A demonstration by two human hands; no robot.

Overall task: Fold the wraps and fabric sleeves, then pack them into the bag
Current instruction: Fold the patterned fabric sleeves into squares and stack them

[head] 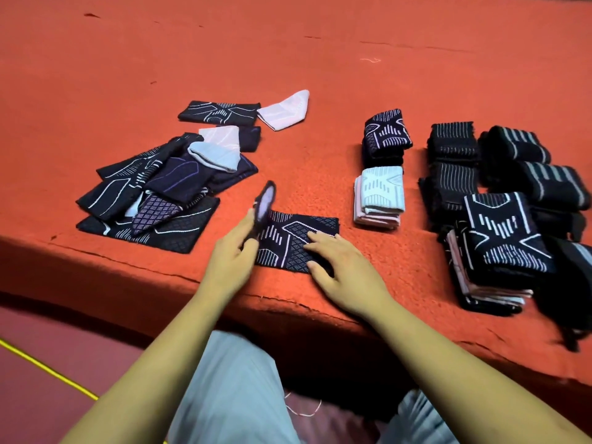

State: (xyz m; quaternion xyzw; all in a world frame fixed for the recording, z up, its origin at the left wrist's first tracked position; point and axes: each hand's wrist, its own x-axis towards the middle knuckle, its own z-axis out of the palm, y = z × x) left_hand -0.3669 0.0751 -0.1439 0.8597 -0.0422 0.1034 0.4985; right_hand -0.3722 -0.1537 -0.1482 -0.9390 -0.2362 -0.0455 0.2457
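Observation:
A dark patterned fabric sleeve lies flat near the front edge of the red surface. My left hand pinches its left end and lifts that end upright, blurred. My right hand rests with spread fingers flat on the sleeve's right half. A loose pile of unfolded dark and pale sleeves lies to the left. Folded stacks stand to the right: a dark one, a pale one, striped black wraps and a tall mixed stack. No bag can be told apart.
The red felt-covered surface drops off at a torn front edge just before my knees. A yellow cord runs across the floor at lower left. A black item sits at the far right edge.

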